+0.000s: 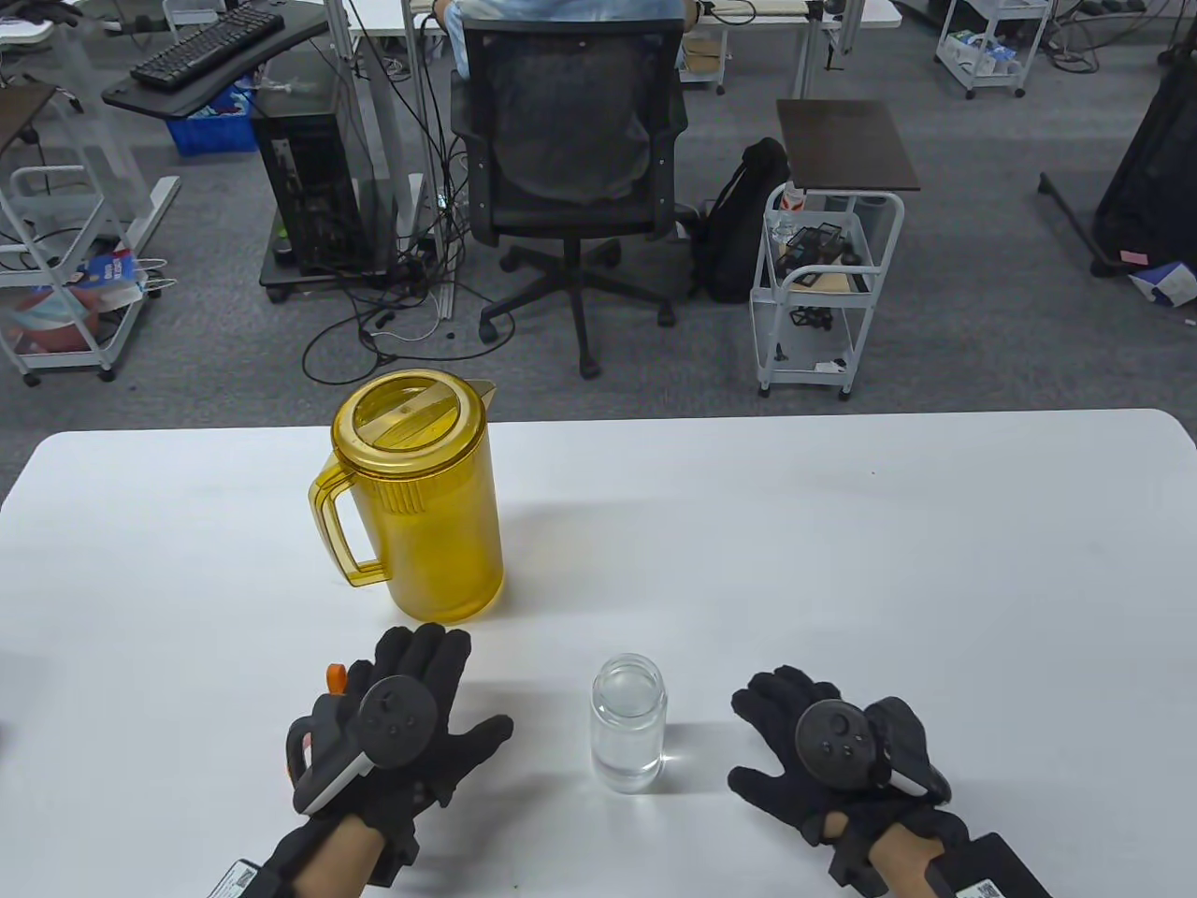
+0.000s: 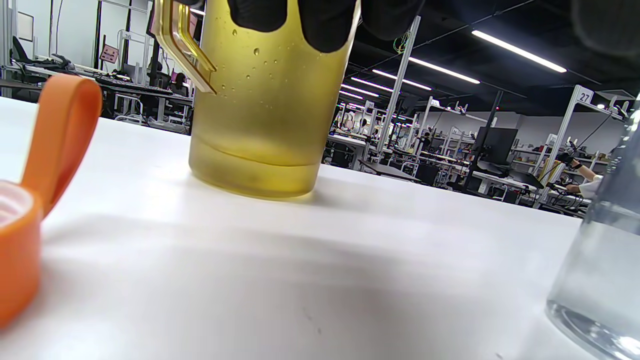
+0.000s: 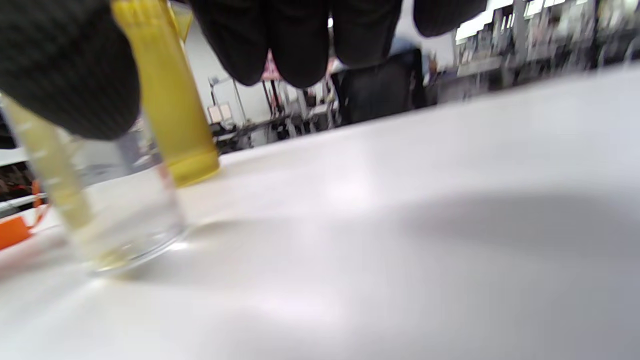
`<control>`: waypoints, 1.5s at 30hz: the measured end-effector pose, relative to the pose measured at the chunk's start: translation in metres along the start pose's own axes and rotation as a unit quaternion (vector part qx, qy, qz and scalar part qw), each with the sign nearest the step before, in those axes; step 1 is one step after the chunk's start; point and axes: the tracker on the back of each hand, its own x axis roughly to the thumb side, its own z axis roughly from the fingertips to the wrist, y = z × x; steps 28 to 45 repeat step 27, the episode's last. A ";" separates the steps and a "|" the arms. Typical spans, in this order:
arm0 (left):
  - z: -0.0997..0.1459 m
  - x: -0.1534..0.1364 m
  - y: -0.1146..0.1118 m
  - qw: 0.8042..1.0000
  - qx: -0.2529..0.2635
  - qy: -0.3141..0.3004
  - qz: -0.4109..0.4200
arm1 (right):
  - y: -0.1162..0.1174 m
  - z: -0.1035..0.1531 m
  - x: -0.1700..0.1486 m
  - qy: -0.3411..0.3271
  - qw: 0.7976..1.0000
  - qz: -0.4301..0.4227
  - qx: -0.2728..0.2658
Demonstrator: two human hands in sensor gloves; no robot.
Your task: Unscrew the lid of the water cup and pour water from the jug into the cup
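A yellow see-through jug (image 1: 411,496) with its lid on stands upright on the white table (image 1: 842,561), handle to the left. A clear cup (image 1: 628,720) stands open-topped near the front edge, between my hands. My left hand (image 1: 421,683) lies flat just in front of the jug, fingers straight and holding nothing. The orange cup lid (image 2: 20,240) lies on the table beside that hand, its strap loop up; from above only a bit of the lid (image 1: 337,677) shows. My right hand (image 1: 776,720) rests open to the right of the cup, apart from it.
Beyond the table's far edge a person sits in a black office chair (image 1: 570,159). A white trolley (image 1: 823,281) stands to the right of it. The jug (image 3: 175,125) and cup (image 3: 125,215) appear blurred in the right wrist view.
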 end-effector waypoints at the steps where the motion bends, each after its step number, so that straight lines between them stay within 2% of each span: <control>1: 0.000 0.000 0.000 1.000 0.001 0.001 -0.001 | -0.005 0.004 -0.002 0.006 1.000 -0.004 -0.016; 6: 0.000 -0.001 0.003 1.000 -0.002 0.005 -0.010 | -0.025 0.014 -0.008 0.003 0.995 0.016 -0.098; 12: 0.002 -0.005 0.005 1.000 0.003 0.008 -0.013 | -0.034 0.018 -0.014 -0.001 0.992 0.041 -0.119; 45: 0.003 -0.002 0.004 1.000 0.007 0.009 -0.023 | -0.031 0.018 -0.016 -0.001 0.993 0.042 -0.109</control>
